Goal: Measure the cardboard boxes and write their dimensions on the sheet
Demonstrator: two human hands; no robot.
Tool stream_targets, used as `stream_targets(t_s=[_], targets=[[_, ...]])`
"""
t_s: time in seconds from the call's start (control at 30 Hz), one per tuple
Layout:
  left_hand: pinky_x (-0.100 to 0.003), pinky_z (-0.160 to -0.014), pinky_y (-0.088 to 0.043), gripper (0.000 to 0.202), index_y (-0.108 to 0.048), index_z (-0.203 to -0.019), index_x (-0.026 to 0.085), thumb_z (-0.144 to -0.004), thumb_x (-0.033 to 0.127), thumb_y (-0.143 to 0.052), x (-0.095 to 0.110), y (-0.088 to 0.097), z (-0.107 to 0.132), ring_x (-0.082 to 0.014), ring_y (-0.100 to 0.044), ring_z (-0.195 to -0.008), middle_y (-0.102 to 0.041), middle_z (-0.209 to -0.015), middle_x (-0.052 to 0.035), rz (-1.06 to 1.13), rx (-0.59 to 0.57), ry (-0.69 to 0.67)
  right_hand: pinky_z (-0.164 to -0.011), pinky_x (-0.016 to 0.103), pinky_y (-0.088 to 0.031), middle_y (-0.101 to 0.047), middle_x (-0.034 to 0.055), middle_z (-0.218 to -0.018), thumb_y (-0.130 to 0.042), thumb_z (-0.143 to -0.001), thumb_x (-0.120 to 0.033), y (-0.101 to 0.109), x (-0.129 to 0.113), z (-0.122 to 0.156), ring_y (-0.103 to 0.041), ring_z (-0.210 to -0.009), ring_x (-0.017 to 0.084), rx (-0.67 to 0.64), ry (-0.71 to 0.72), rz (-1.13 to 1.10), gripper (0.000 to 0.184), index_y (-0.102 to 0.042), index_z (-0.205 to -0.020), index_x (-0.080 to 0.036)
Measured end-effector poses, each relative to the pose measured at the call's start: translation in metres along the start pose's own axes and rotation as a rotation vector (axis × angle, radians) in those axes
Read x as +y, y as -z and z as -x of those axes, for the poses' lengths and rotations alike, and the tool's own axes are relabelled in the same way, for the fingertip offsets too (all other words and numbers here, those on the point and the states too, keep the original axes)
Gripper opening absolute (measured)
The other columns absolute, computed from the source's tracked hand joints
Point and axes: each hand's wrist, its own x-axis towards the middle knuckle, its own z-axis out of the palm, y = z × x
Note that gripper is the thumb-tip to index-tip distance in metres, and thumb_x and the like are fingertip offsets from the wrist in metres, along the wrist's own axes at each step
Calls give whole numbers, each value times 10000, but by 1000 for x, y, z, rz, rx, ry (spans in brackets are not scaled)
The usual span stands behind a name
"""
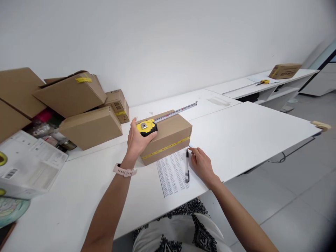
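My left hand (137,140) is closed around a yellow and black tape measure (145,126) over the left part of a closed cardboard box (170,131). The blade (178,111) is pulled out, runs across the box top and reaches past its far right edge. Yellow tape with dark marks seals the box's near side. My right hand (202,164) rests beside the box's near right corner, index finger stretched out and the others loosely bent. Its fingertip is close to the tip of a black and clear pen (187,166), which lies on a sheet (170,175) printed with columns.
Cardboard boxes (90,127) are piled at the left, with a white carton (28,164) in front of them. Far right, another box (285,71) and a second tape measure (265,81) sit on a white shelf unit. The white table (252,133) has its edge at the right.
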Motion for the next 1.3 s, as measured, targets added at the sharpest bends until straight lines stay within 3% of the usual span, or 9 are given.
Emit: stream_targets(t_s=[0.07,0.17,0.27,0.5,0.73,0.87,1.03,1.17,1.3], targets=[[-530,-1120,-395,979,-377,-1454,231,-639,469,-864,-4,-3,-7,-370,-505,-1345,-541,-1421,-164,21,-12,26,-730,312,-489,-687,75,-1018,-408,-920,-87,0,0,0,-662,-961,214,-3,-19,-16,360,-609,-1192,-212],[-468,-1043,-467,856,-450,-1343,225,-631,493,-843,-8,-1,-12,-308,-605,-1198,-609,-1251,-118,155,106,64,-736,311,-489,-691,76,-1019,-410,-915,-86,1,1,-1,-667,-963,212,-18,-30,-24,354,-612,-1182,-202],[-414,-891,-548,706,-488,-1239,210,-683,550,-761,-6,18,-19,-261,-666,-1020,-635,-1111,-89,368,141,197,-741,317,-495,-700,71,-1004,-414,-915,-96,0,2,-1,-669,-938,212,-10,-23,-45,341,-616,-1168,-202],[-296,-622,-568,555,-634,-1014,155,-711,609,-737,4,88,-36,-204,-645,-805,-696,-880,-54,349,-248,360,-730,330,-500,-715,74,-998,-410,-923,-123,1,2,-2,-673,-891,217,13,-18,-83,311,-625,-1130,-211],[-290,-613,-575,587,-684,-970,152,-738,689,-727,-16,102,-37,-198,-634,-787,-726,-825,-26,257,-341,477,-716,349,-500,-707,74,-980,-412,-911,-132,-2,4,-1,-665,-875,229,30,-43,-152,313,-637,-1116,-206],[-291,-612,-582,608,-687,-958,150,-735,714,-719,-20,106,-35,-195,-643,-753,-731,-805,-19,222,-338,490,-722,360,-512,-697,85,-962,-417,-932,-184,7,3,-7,-635,-868,235,248,-54,-271,268,-640,-1078,-206],[-284,-597,-578,617,-699,-959,144,-735,719,-715,-23,113,-37,-185,-638,-711,-735,-799,-28,209,-363,519,-889,435,-533,-698,128,-1130,-401,-971,-237,42,-9,-48,-600,-1048,269,416,32,-325,299,-647,-1140,-215],[-291,-580,-583,629,-709,-952,157,-678,722,-748,-31,116,-39,-193,-643,-706,-740,-828,-46,221,-366,535,-1070,501,-468,-637,138,-1386,-400,-981,-258,61,-27,-102,-554,-1285,288,209,176,-234,388,-613,-1301,-203],[-297,-553,-580,640,-705,-932,169,-659,746,-731,-41,120,-37,-210,-654,-691,-736,-843,-83,225,-352,541,-1093,553,-449,-483,157,-1570,-373,-989,-267,54,-47,-140,-464,-1426,325,34,196,-48,492,-509,-1453,-173]])
